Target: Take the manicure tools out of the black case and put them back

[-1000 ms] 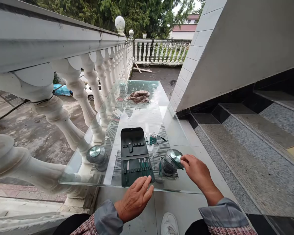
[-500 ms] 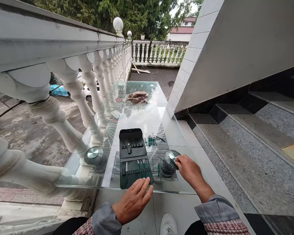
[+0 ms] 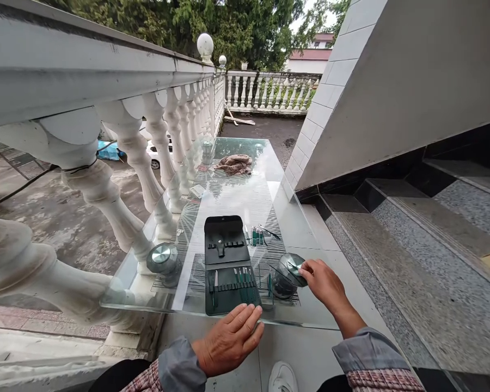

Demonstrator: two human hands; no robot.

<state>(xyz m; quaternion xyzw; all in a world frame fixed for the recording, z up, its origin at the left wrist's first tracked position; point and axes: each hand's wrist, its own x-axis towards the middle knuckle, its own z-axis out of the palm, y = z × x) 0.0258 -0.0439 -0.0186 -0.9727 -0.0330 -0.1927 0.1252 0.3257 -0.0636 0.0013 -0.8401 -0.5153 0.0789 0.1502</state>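
Note:
A black manicure tool case (image 3: 225, 260) lies unfolded on the glass table, with several slim green-handled tools (image 3: 243, 276) in the loops of its lower half. My left hand (image 3: 232, 338) is at the case's near edge, fingers stretched out and holding nothing. Over the right metal table-leg disc (image 3: 291, 262), my right hand (image 3: 322, 280) pinches a thin small tool whose kind I cannot make out; the fingers hide most of it. Between the case and that leg lie slim tools (image 3: 270, 283). Green-and-silver nail clippers (image 3: 257, 236) and a plier-like nipper (image 3: 271, 233) lie beyond them.
The glass table (image 3: 139, 302) has another metal-topped leg (image 3: 163, 253) at left. Farther back are a small card (image 3: 197, 190) and a crumpled brown cloth (image 3: 233, 164). A white balustrade (image 3: 139, 152) borders the left, stone stairs (image 3: 416, 245) the right.
The view has shifted slightly, so the scene sits a little farther right. My right fingers still pinch the thin tool, which now shows at a different angle. My left hand stays by the case.

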